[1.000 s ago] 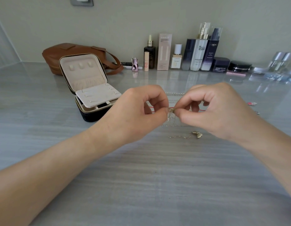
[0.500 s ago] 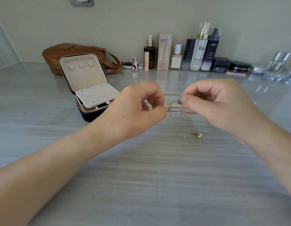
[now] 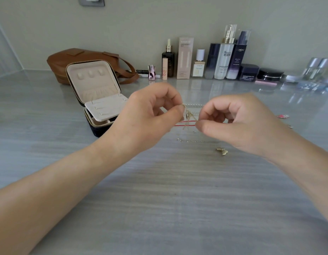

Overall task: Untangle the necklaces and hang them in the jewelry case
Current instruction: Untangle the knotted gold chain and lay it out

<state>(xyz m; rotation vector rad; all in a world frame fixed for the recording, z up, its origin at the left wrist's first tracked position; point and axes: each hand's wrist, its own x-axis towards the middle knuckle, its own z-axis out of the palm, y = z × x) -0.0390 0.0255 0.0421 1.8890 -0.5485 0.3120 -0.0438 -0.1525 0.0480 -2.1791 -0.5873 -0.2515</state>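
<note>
A tangle of thin necklaces hangs in the air at the middle of the view, gold chain mixed with a red cord. My left hand pinches the gold chain at its upper end. My right hand pinches a strand of the same tangle, slightly lower. More silver chain and a small gold pendant lie on the grey table below. The dark jewelry case stands open to the left, its cream lid upright with three hooks.
A brown leather bag lies behind the case. A row of cosmetic bottles and jars lines the wall at the back. A small pink charm lies at the right.
My hands have risen and drawn apart. The tangle has lifted off the table and stretched between them, showing the red cord.
</note>
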